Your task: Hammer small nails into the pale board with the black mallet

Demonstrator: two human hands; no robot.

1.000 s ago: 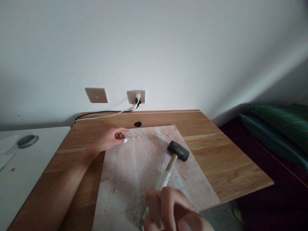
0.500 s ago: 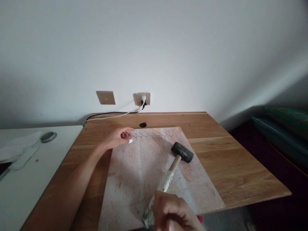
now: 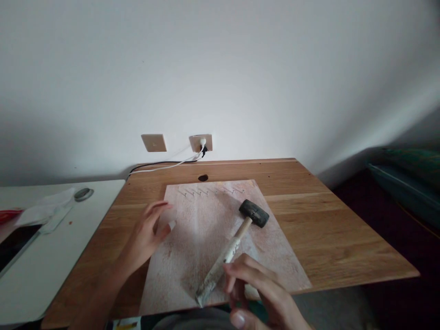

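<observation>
Wooden worktop (image 3: 326, 229) against a white wall, cable hole (image 3: 203, 177) near its back edge. Beige wall plate (image 3: 154, 142), socket (image 3: 201, 142) beside it, white cable (image 3: 165, 167) trailing down. Left, a white table (image 3: 51, 256) with a grey disc (image 3: 83, 194). Far right, a green cushion (image 3: 409, 167).

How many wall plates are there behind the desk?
2. The plain plate sits on the left; the socket is just right of it, both low on the wall. None looks hidden.
</observation>
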